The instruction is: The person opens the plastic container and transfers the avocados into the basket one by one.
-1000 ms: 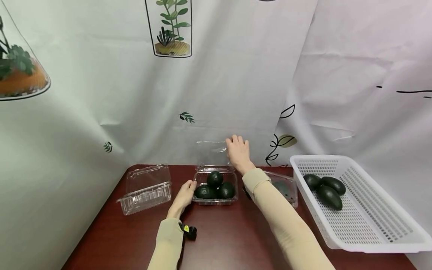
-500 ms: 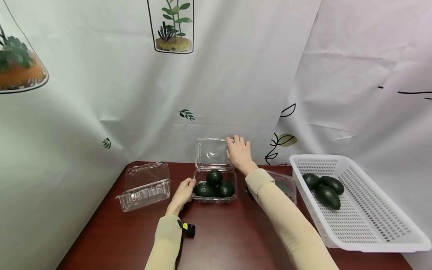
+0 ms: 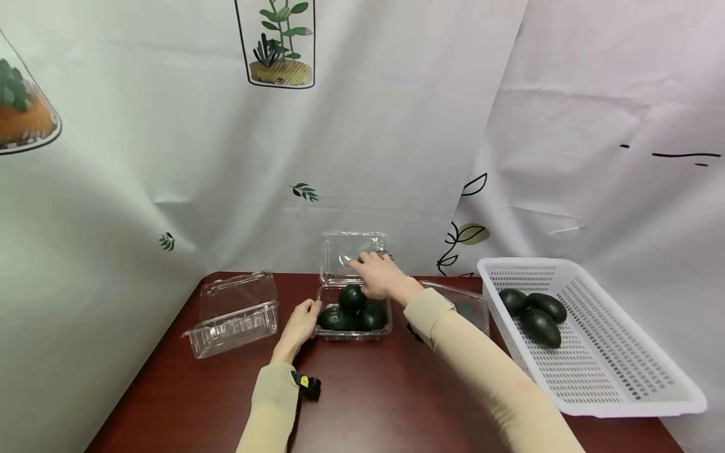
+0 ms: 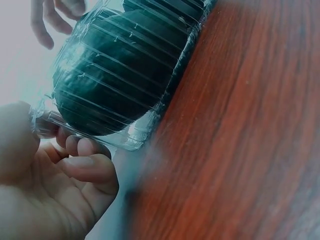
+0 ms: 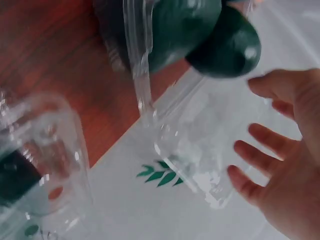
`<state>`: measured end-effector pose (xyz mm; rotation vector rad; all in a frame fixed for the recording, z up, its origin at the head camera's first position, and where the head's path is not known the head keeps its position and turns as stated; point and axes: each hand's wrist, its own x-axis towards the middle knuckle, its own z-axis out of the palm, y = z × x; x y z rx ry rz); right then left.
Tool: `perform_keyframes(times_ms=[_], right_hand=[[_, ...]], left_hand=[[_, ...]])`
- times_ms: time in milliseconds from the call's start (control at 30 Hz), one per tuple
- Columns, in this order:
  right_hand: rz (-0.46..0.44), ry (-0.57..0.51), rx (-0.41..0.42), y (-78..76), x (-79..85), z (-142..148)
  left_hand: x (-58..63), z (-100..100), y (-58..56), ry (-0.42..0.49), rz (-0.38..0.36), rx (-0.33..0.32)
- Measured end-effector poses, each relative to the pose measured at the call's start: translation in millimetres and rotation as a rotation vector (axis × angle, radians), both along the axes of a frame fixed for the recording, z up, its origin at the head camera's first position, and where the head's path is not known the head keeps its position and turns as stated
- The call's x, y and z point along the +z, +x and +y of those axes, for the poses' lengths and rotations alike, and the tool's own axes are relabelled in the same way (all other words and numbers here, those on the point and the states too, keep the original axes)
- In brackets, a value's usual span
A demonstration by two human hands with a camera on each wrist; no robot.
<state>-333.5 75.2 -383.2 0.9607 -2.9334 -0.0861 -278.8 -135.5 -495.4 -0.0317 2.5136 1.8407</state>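
Note:
A clear plastic clamshell box (image 3: 352,336) stands on the table with its lid (image 3: 337,245) raised upright at the back. Three dark green avocados are in it, one avocado (image 3: 352,297) resting on two others. At the box's left edge, my left hand (image 3: 300,324) pinches the rim between thumb and curled fingers, which the left wrist view shows close up. My right hand (image 3: 382,277) is over the box's back right, in front of the lid. In the right wrist view, that hand (image 5: 285,150) has loosely spread fingers and holds nothing.
An opened clamshell box (image 3: 235,324) stands at the left. Another clear box (image 3: 476,308), with dark green showing inside, lies partly behind my right forearm. On the right, a white perforated basket (image 3: 600,377) holds three avocados (image 3: 540,327). A printed white cloth (image 3: 238,151) hangs behind the table.
My right hand has come off the lid's top right corner and moved down and left, over the box. The lid stands upright, and my left hand stays at the left rim.

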Motion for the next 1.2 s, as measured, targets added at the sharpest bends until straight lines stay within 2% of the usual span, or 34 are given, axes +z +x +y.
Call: perform_keyframes(times_ms=[200,533,633,967,1200], right_hand=[[-0.1,0.075,0.021,13.4,-4.7,-10.5],[-0.181,0.066,-0.007,16.9,-28.5,-19.1],[-0.159,0.073,-0.022,19.5,-35.9,-21.8],[0.005,0.105,-0.058,22.8,-50.6,-33.7],[0.073,0.062,-0.071,22.3,-47.0,-25.2]], left_hand=[[-0.5,-3.1,1.6,-0.041,0.017,0.01],[-6.6,-5.0,1.2,-0.043,0.009,0.007],[-8.3,-4.8,1.9,-0.035,0.004,-0.002],[-7.8,-5.2,4.3,-0.033,0.012,0.007],[-5.9,-1.8,-2.2,-0.044,0.05,0.001]])
